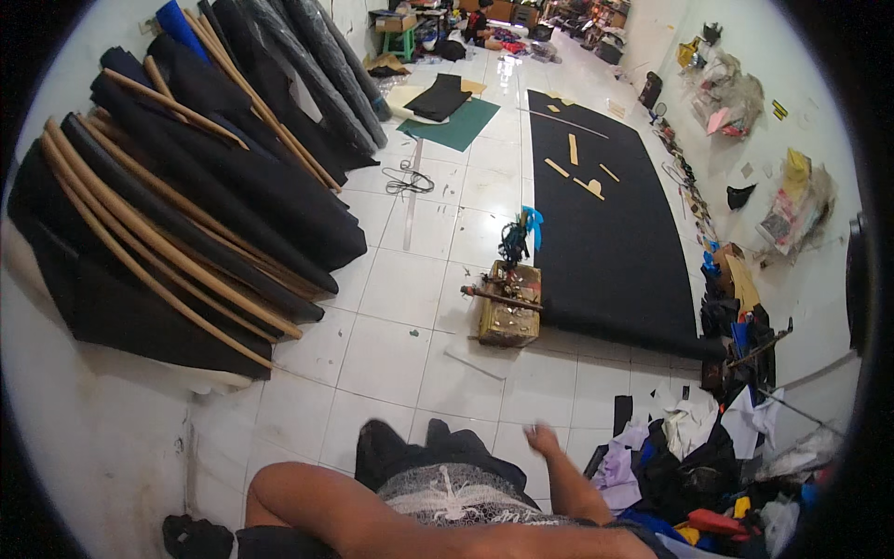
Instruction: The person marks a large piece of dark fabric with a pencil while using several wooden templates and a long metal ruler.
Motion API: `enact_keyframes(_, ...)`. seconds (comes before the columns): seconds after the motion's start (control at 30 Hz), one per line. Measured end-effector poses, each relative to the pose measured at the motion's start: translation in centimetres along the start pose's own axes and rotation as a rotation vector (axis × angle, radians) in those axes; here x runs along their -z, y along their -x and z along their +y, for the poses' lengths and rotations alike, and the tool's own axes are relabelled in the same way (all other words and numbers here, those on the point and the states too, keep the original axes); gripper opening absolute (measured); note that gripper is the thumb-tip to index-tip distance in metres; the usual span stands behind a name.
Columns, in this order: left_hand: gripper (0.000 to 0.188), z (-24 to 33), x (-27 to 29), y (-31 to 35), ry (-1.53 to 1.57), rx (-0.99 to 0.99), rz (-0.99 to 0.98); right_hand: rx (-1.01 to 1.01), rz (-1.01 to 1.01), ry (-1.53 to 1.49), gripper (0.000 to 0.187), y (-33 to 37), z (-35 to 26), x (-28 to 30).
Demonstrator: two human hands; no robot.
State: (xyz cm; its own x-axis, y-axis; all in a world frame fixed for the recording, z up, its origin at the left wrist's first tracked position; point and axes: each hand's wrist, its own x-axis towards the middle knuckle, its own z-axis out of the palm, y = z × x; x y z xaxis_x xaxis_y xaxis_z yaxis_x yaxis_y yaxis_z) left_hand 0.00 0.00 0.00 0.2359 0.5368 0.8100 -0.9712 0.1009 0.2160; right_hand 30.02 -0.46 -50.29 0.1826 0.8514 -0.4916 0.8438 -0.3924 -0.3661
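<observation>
Right grip [537, 438] loosely open, apparently empty; left unseen. Black cloth [605, 252] lies spread, presumably keeping pale pieces [573, 149] flat.

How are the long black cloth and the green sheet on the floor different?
The long black cloth is black; the green sheet is green.
The black cloth is much bigger than the green sheet.
Tan pieces lie on the black cloth, while a dark piece partly covers the green sheet.
Both are spread on the white tiled floor.
</observation>
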Motion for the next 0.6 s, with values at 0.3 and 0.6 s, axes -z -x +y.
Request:
enact_keyframes(0.3, 0.029, 10.7, 30.3, -10.4, -0.090, 0.537, 0.490, 0.368, -0.010, -0.187, 0.049, -29.4, -32.5, 14.2)
enact_keyframes(0.6, 0.023, 10.2, 63.7, -24.5, -0.983, 0.922, -0.100, -0.056, -0.657, 0.098, 0.049, -32.2, -17.8, -5.2)
